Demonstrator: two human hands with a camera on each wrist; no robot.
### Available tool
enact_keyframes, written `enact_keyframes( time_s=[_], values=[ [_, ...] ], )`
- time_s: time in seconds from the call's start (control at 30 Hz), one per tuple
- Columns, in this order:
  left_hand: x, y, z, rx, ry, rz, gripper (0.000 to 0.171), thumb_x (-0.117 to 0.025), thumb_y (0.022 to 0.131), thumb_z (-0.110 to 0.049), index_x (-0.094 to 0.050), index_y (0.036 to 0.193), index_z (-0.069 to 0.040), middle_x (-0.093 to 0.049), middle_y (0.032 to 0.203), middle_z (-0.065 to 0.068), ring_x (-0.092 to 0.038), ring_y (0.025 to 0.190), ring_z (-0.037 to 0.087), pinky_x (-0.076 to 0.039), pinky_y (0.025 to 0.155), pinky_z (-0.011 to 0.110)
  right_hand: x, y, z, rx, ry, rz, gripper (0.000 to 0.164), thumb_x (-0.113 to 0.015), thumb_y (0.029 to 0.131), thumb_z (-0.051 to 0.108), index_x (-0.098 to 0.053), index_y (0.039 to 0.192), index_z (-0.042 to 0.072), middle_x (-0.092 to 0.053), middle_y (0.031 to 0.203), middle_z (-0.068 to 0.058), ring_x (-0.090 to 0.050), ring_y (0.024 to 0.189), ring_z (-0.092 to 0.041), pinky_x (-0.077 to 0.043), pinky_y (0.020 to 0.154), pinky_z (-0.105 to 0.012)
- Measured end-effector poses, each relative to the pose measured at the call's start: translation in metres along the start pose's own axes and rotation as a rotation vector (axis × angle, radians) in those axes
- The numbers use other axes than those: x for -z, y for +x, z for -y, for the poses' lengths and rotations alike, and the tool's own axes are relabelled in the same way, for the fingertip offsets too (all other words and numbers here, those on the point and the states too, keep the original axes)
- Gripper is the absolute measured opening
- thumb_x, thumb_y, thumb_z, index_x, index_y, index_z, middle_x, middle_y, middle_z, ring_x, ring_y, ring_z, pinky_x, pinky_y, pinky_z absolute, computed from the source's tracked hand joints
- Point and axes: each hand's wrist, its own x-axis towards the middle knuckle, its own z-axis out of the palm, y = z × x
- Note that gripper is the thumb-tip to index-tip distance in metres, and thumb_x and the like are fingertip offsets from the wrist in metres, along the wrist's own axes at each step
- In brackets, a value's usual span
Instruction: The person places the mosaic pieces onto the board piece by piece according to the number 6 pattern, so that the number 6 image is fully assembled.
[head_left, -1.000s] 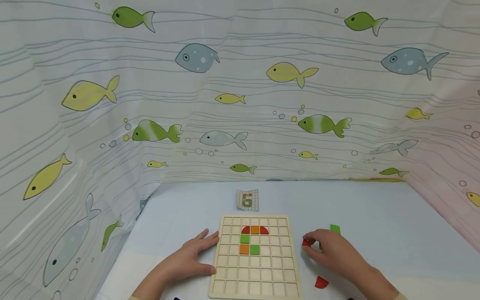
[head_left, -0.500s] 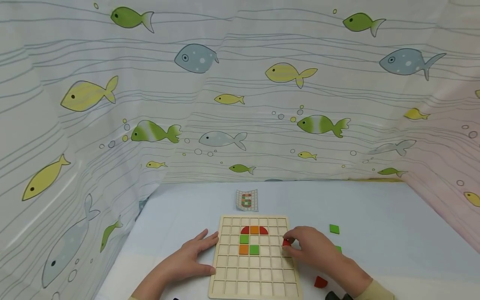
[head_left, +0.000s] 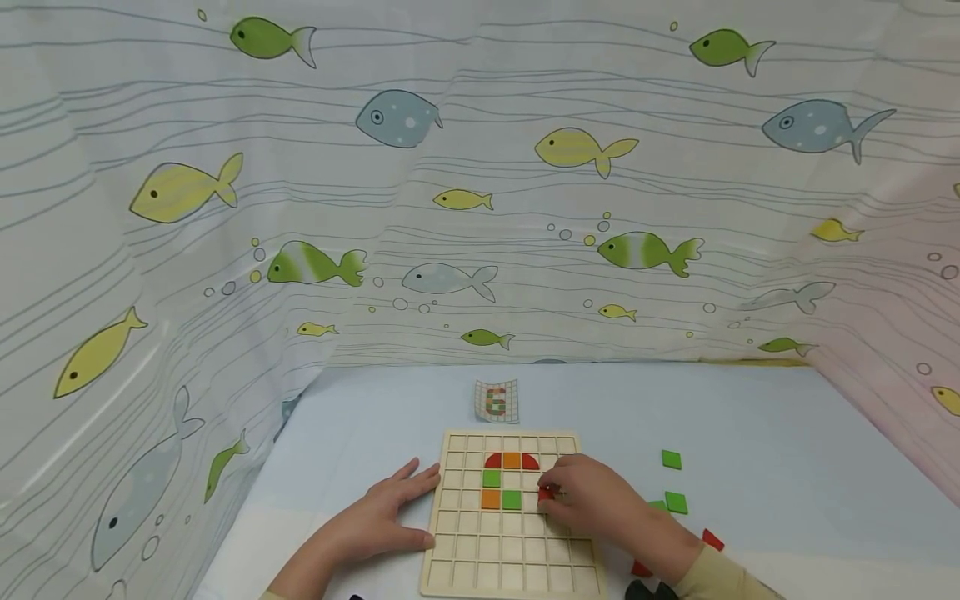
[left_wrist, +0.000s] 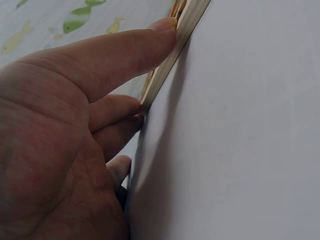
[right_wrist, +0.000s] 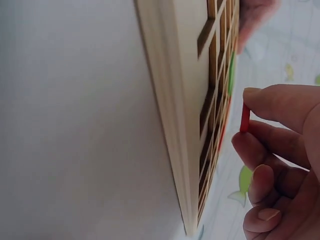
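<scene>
We pinch the red tile (head_left: 546, 493) in our right hand (head_left: 592, 500), just above the wooden grid board (head_left: 480, 567), right of the green tile (head_left: 512, 500). Left hand (head_left: 382, 521) lies flat, steadying the board's edge. Risk: a tilted tile may jam on the cell ribs.

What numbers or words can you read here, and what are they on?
"6" - drawn in coloured squares on the small grid card lying behind the wooden grid board.
No other words, labels or numbers show: the board, the loose tiles and the fish curtain carry none.
</scene>
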Motion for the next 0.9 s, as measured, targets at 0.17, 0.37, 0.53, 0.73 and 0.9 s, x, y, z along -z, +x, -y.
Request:
enact_keyframes(
  time_s=[0.17,0.37,0.53,0.73,0.9],
  values=[
    [0.001,0.001,0.000,-0.003,-0.002,0.008,0.089,-0.079,0.075,-0.052,-0.047,0.149,-0.015,-0.037,0.156,-0.007,-0.013,0.149,0.032,-0.019,0.108,0.067,-0.005,0.005,0.003,0.025,0.001,0.011,0.014,-0.076,0.087,0.025,-0.077,0.096,0.014,-0.061,0.085,0.013,-0.050,0.078,-0.002,-0.049,0.070,-0.025],
    [0.000,0.000,0.000,0.006,0.005,-0.001,0.090,-0.079,0.074,-0.053,-0.046,0.149,-0.016,-0.036,0.156,-0.008,-0.013,0.149,0.032,-0.018,0.108,0.067,-0.008,0.011,0.006,0.063,-0.022,0.035,0.013,-0.076,0.087,0.025,-0.078,0.097,0.015,-0.062,0.086,0.013,-0.053,0.079,-0.002,-0.050,0.072,-0.027],
    [-0.001,-0.001,-0.001,0.012,0.001,-0.009,0.090,-0.080,0.074,-0.052,-0.047,0.149,-0.016,-0.036,0.156,-0.009,-0.013,0.149,0.032,-0.017,0.108,0.068,-0.009,0.013,0.008,0.082,-0.018,0.039,0.013,-0.077,0.086,0.024,-0.080,0.096,0.016,-0.061,0.083,0.015,-0.051,0.077,0.000,-0.049,0.069,-0.025],
    [0.000,-0.001,-0.002,0.013,0.008,-0.012,0.090,-0.079,0.074,-0.053,-0.047,0.149,-0.017,-0.036,0.156,-0.009,-0.014,0.148,0.034,-0.018,0.108,0.068,-0.010,0.015,0.010,0.076,-0.017,0.051,0.016,-0.079,0.085,0.024,-0.080,0.098,0.014,-0.064,0.082,0.016,-0.052,0.076,0.001,-0.048,0.068,-0.025],
    [0.000,-0.001,-0.002,0.004,0.006,-0.016,0.089,-0.080,0.074,-0.051,-0.047,0.149,-0.016,-0.037,0.156,-0.007,-0.015,0.148,0.035,-0.019,0.107,0.069,-0.010,0.015,0.011,0.079,-0.005,0.056,0.016,-0.078,0.086,0.023,-0.080,0.098,0.013,-0.065,0.082,0.015,-0.053,0.076,0.001,-0.048,0.067,-0.024]
  ],
)
